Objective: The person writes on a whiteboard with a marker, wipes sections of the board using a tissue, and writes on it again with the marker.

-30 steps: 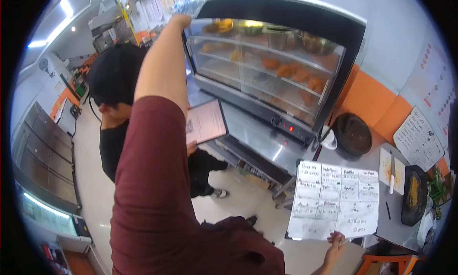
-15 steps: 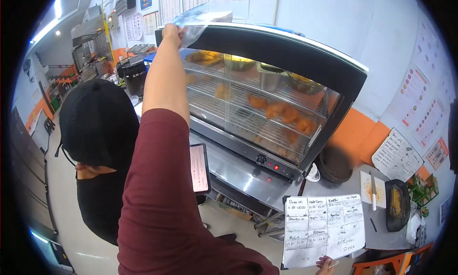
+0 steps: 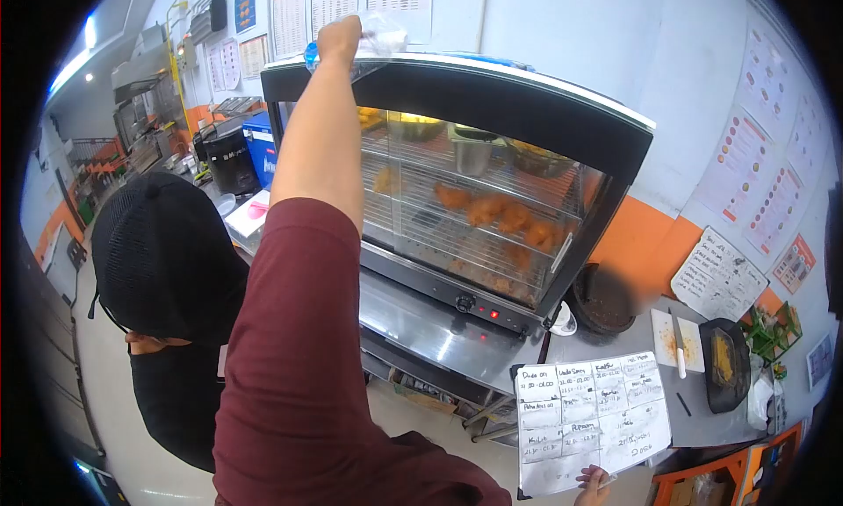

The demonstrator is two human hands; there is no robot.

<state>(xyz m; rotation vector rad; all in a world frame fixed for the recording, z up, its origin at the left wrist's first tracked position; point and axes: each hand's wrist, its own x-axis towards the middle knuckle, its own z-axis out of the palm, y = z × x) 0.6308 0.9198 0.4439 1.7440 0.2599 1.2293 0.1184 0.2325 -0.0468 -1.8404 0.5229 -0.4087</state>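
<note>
My left hand (image 3: pixel 340 39), at the end of a raised arm in a maroon sleeve, is closed above the top left of a glass-fronted food warmer (image 3: pixel 518 308). It grips a clear plastic bag (image 3: pixel 379 41) lying along the warmer's top; part of the bag is hidden behind the hand. Low in view, my right hand (image 3: pixel 593 487) holds the bottom edge of a white board (image 3: pixel 562 462) with a handwritten grid of names and times. Fried pieces of food (image 3: pixel 485 209) rest on the warmer's racks, with metal containers (image 3: pixel 472 155) on the upper shelf.
A person in a black cap (image 3: pixel 167 260) stands close on the left. On the right counter are a stone mortar (image 3: pixel 606 300), a knife (image 3: pixel 678 344) on a cutting board (image 3: pixel 694 335), and a black tray (image 3: pixel 727 392). A black pot (image 3: pixel 230 159) stands beyond the warmer.
My left hand has risen slightly, and the bag now sits lower beside it. The view has shifted, uncovering a blue box behind the arm. My right hand still holds the board.
</note>
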